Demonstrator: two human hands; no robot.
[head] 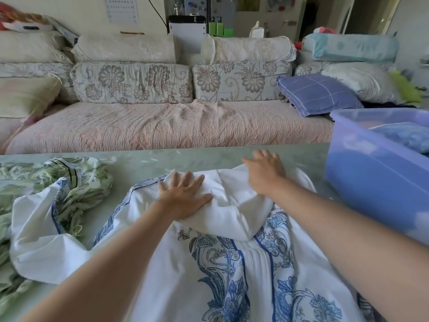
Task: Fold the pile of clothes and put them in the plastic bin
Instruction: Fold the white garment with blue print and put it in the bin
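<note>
Both hands (pixel 183 194) press white garment (pixel 232 205) beside bin (pixel 371 173).

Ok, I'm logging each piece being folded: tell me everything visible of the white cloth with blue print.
The white cloth looks like thin cotton, printed with blue flowers between dark blue stripes, a pleated strip down its middle. It lies rumpled on the pale green table, its far part folded back, plain white side up. The left hand presses flat on that fold; the right hand touches its far edge. Its left side lies against a green leaf-print cloth.
</note>
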